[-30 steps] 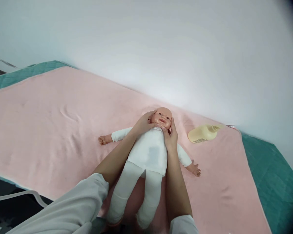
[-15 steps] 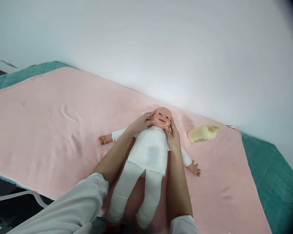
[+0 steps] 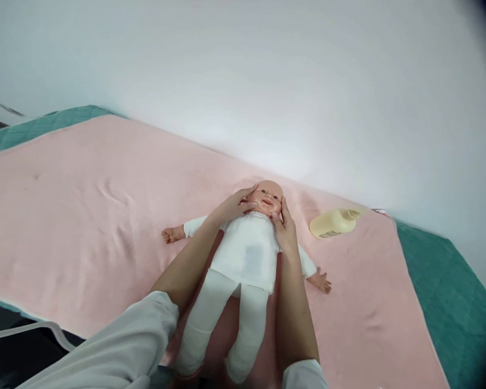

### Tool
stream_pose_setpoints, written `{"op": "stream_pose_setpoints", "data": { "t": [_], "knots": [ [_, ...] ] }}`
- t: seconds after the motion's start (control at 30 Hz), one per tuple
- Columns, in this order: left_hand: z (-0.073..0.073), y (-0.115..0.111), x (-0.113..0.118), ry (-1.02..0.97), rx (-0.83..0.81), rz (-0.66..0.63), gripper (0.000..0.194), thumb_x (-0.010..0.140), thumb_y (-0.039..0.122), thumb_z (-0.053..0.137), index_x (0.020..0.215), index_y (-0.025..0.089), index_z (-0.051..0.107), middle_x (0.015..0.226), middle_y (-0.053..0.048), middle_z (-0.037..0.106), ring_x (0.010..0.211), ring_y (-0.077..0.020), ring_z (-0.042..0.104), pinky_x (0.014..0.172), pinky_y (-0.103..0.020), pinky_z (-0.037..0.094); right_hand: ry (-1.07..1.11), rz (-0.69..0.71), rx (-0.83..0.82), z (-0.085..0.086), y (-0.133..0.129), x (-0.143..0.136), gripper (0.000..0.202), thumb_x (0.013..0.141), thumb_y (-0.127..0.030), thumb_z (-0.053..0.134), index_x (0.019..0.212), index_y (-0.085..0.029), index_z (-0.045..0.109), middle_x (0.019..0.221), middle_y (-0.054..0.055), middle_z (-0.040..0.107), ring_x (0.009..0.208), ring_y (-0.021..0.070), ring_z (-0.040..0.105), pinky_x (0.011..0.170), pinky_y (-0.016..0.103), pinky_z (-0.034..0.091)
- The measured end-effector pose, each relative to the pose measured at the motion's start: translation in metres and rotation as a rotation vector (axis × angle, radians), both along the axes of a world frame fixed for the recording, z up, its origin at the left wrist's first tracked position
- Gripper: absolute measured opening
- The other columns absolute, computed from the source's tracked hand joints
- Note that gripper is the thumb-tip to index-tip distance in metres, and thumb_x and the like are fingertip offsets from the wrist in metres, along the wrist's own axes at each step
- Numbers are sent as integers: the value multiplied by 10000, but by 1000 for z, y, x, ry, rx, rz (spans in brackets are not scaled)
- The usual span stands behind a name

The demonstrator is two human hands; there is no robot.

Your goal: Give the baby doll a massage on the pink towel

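Observation:
A baby doll [image 3: 245, 251] with a cloth body lies on its back on a pink blanket [image 3: 85, 216], its arms spread and its legs toward me. My left hand [image 3: 238, 205] cups the side of the doll's head on the left, the thumb lying on its cheek near the chin. On the opposite side, my right hand [image 3: 285, 224] holds the head, with fingers along the cheek and the thumb by the jaw. Both hands grip the head between them. A grey patch [image 3: 253, 260] marks the doll's belly.
A pale yellow pump bottle [image 3: 332, 223] lies on its side to the right of the doll. Green quilted padding [image 3: 441, 281] shows beyond the blanket's edges. Behind rises a white wall [image 3: 243, 81]. A pale curved tube or rail [image 3: 44, 326] is at the lower left.
The view has shifted very slightly. Both hands stay on the doll's head with hardly any visible movement.

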State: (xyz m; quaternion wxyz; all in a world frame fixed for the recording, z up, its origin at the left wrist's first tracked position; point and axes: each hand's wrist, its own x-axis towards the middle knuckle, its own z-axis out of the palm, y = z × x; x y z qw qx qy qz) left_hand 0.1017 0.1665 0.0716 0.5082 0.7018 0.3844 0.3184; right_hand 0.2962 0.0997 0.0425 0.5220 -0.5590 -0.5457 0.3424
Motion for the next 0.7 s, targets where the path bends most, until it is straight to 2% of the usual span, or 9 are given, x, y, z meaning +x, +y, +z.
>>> {"op": "stream_pose_setpoints", "data": {
  "t": [0.17,0.33,0.43,0.5,0.63,0.7],
  "knots": [
    [4,0,-5,37,11,7,670,869,490,541,1472,262,357,1500,-46,408,1309,-270,462,996,-348,456,3,25,3,-3,0,0,769,881,-544,528,1510,-219,225,1547,51,305,1416,212,327,1156,442,296],
    [14,-1,-11,72,115,176,630,908,519,449,1468,246,362,1513,-68,384,1355,-259,408,1106,-388,328,-28,-82,-33,4,-12,1,832,845,-565,573,1509,-199,230,1571,60,227,1441,226,266,1169,427,266],
    [24,-8,-13,27,155,245,590,915,530,429,1423,228,433,1488,-66,424,1351,-238,410,1108,-374,328,-72,-142,-3,12,-37,4,757,881,-556,518,1499,-198,266,1577,60,218,1454,217,228,1178,423,240],
    [31,-16,-12,-7,165,260,542,909,526,444,1355,225,513,1437,-60,492,1331,-228,433,1100,-364,345,-109,-188,45,17,-61,6,679,905,-540,478,1474,-199,333,1566,64,264,1453,208,235,1177,421,241],
    [45,-34,-7,-69,119,249,472,878,520,497,1232,229,610,1331,-55,591,1251,-234,517,1064,-374,397,-94,-353,71,20,-110,12,532,932,-495,435,1385,-219,478,1468,66,454,1379,209,390,1134,414,329],
    [53,-43,-2,-117,85,248,469,855,528,526,1192,220,633,1273,-59,630,1191,-246,562,1011,-371,447,-85,-425,80,23,-125,20,488,932,-475,436,1332,-214,533,1405,77,525,1325,223,460,1096,417,379]
  ]
}}
